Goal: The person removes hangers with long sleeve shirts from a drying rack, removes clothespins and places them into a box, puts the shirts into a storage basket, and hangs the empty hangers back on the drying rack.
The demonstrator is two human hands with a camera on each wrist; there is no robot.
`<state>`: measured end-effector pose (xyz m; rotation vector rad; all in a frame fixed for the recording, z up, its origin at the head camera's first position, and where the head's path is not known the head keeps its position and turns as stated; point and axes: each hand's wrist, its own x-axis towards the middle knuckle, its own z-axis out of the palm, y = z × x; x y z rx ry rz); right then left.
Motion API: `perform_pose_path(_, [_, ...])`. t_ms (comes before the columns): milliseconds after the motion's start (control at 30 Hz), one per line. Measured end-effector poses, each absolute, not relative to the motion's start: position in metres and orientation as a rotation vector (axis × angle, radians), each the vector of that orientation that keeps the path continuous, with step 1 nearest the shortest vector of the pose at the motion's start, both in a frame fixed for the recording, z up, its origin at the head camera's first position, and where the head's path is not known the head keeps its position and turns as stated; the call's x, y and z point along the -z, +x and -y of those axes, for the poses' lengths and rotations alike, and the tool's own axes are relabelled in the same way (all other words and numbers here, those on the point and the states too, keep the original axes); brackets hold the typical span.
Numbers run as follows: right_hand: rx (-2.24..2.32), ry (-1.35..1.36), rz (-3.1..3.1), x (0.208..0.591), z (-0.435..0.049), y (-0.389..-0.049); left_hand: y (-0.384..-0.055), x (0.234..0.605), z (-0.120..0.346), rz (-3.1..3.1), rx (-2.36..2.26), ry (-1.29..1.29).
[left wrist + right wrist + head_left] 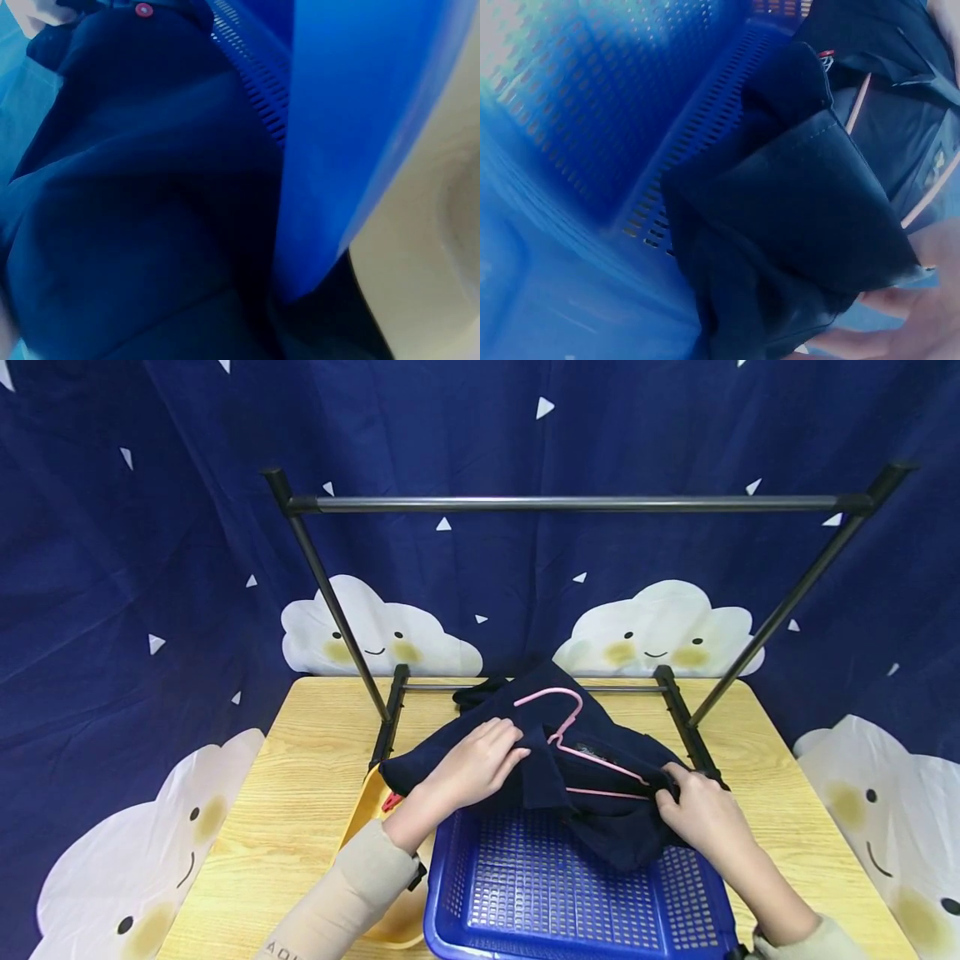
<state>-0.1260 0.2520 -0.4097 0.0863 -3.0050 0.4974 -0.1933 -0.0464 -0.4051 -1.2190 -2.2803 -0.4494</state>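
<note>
Through the head view I watch a dark shirt (543, 777) bunched over the far part of a blue basket (562, 902), with its left side reaching over the far end of a yellow basin (401, 914). A pink hanger (600, 762) sits partly inside the shirt: its hook pokes out above the cloth, pointing left, and its thin bars show in the opening before they run under the fabric on the right.

The right hand (705, 810) has its grip pinched on the shirt between thumb and fingers, close by the hanger's right end. From the right wrist I see those fingers at the cloth's edge, with the basket's slotted wall beyond. The left hand (480, 760) rests on the shirt just left of the collar, fingers bent over the cloth; I cannot tell whether that grip pinches any of it. My left wrist view is mostly dark fabric beside the basket's rim, plus a small round red button (144, 10).

A red clip (391, 802) lies at the basin's far end. Basket and basin stand side by side on a wooden counter (247, 843). A metal rack (577, 504) rises behind them, its top bar level, before a navy curtain (480, 435) printed with smiling clouds.
</note>
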Motion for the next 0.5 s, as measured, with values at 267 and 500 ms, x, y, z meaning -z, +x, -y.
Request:
perform_pose_path(267, [-0.519,0.109,2.928,0.417,-0.257,-0.124,-0.195,0.400,0.051,2.263,0.445,-1.204])
perform_pose_path(500, [-0.667,0.095,2.835,0.418,-0.264,-0.121,-0.198,0.400,0.055,2.235,0.440,-1.167])
